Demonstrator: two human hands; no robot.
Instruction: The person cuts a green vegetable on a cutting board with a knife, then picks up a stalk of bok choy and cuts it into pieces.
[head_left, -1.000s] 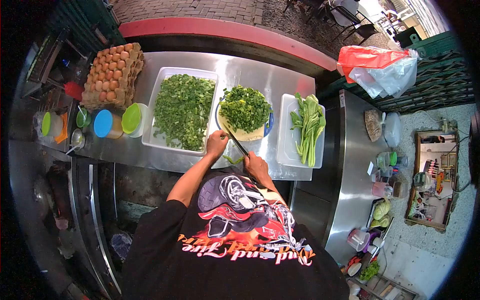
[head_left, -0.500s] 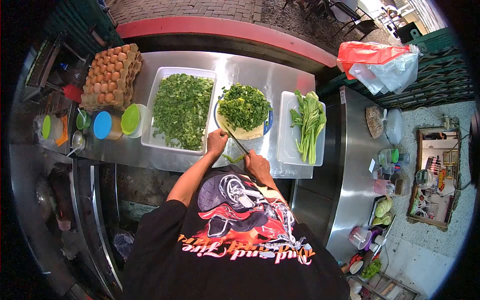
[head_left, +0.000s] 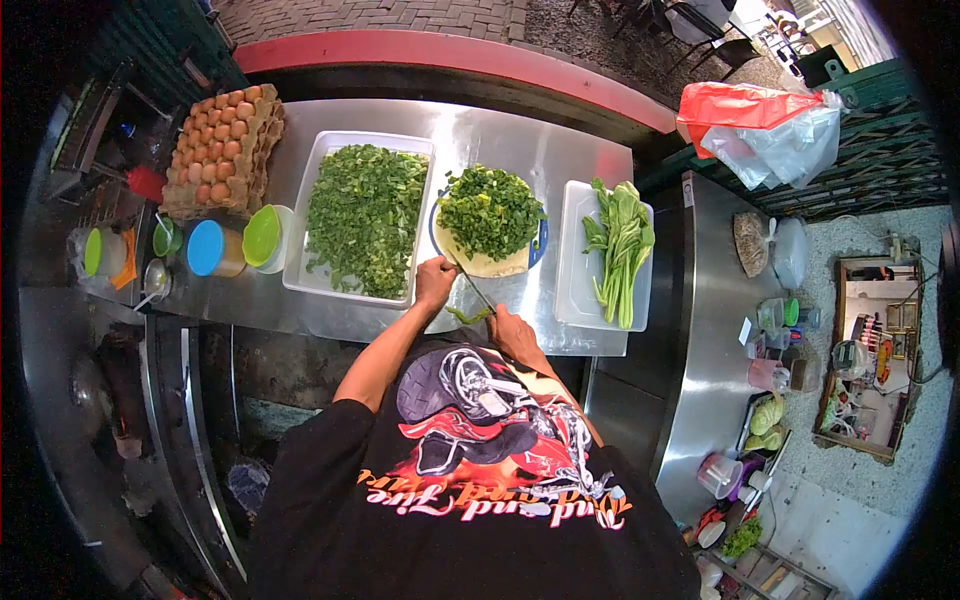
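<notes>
My right hand (head_left: pixel 511 331) is closed around the handle of a knife (head_left: pixel 479 293), whose blade points up and left. At the blade's tip, the fingers of my left hand (head_left: pixel 435 281) are pinched together. A few green scraps (head_left: pixel 470 315) lie on the metal table between my hands. Just beyond, chopped greens (head_left: pixel 490 212) are heaped on a round pale board (head_left: pixel 480 264) with a blue edge below it. Left of this stands a white tray (head_left: pixel 293 262) full of chopped greens (head_left: pixel 365 220). Whole leafy greens (head_left: pixel 622 250) lie in a translucent tray (head_left: pixel 575 290) at right.
Egg cartons (head_left: pixel 262 150) stand at the table's far left, with a blue-lidded tub (head_left: pixel 206 248) and a green bowl (head_left: pixel 262 237) nearer. Plastic bags (head_left: pixel 765 130) hang at upper right. A steel counter (head_left: pixel 712 300) with containers along the wall runs down the right side.
The knife blade has tilted slightly and my right hand has shifted a little. My left hand stays almost in place.
</notes>
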